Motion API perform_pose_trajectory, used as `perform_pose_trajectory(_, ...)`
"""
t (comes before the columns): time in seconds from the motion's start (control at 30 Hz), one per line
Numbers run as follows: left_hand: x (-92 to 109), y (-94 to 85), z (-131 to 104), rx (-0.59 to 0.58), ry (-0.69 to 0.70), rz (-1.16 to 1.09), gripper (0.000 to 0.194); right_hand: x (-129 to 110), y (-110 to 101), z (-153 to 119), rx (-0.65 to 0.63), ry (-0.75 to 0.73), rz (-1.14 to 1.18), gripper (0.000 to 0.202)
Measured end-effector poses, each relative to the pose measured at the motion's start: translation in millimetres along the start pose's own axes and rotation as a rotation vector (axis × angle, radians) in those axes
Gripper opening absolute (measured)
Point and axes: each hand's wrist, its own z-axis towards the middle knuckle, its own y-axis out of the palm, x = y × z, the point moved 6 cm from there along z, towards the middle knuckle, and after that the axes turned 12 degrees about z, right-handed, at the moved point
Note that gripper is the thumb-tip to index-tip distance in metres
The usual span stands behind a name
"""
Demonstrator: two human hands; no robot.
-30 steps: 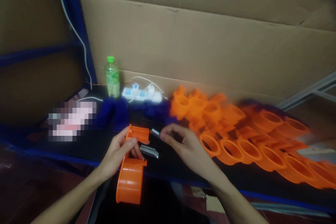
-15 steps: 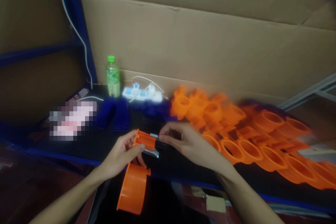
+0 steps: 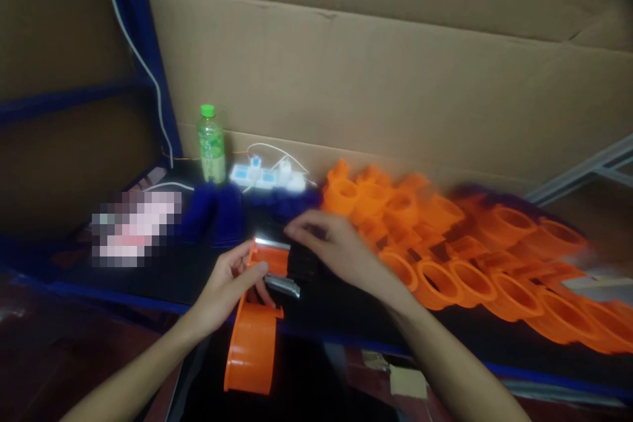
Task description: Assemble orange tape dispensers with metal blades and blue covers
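Note:
An orange plastic part point(image 3: 252, 351) with a wide curved band hangs from my left hand point(image 3: 236, 282), whose thumb and fingers are wrapped round its narrower upper end. A shiny metal strip point(image 3: 273, 243) lies along the top edge of that end. Another metal strip point(image 3: 283, 287) sticks out to the right below my left thumb. My right hand point(image 3: 322, 235) is just above and right of the part, apart from it, thumb and forefinger brought close together. Whether anything small is between those fingertips is too blurred to tell. Dark pieces point(image 3: 302, 262) lie beneath it.
Many orange ring-shaped parts point(image 3: 472, 282) fill the right side of the black table point(image 3: 163, 283). Dark blue pieces point(image 3: 228, 216), a green-capped bottle point(image 3: 211, 148) and a white power strip point(image 3: 267, 177) stand at the back, before a cardboard wall point(image 3: 346, 79). A blurred-out pink item point(image 3: 141, 224) is at left.
My right hand has moved up and slightly left, off the part's right end. The toothed strip end seen there before no longer shows; a metal strip now lies along the top edge.

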Motion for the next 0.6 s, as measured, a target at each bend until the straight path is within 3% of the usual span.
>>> perform_pose_trajectory(0.1,-1,-15.1,0,0.138,-0.020,-0.049,0.033,9,-19,-3,0.092,-0.064,-0.224,0.019)
perform_pose_trajectory(0.23,-4,-23.8,1,0.237,-0.064,-0.122,0.035,27,-15,-15,-0.058,-0.018,-0.519,0.015)
perform_pose_trajectory(0.4,-9,-20.7,2,0.223,-0.072,-0.123,0.039,36,-1,-31,-0.110,-0.027,-0.717,0.013)
perform_pose_trajectory(0.6,-11,-19.5,2,0.210,-0.069,-0.118,0.040,43,3,-34,-0.107,-0.054,-0.788,0.012)
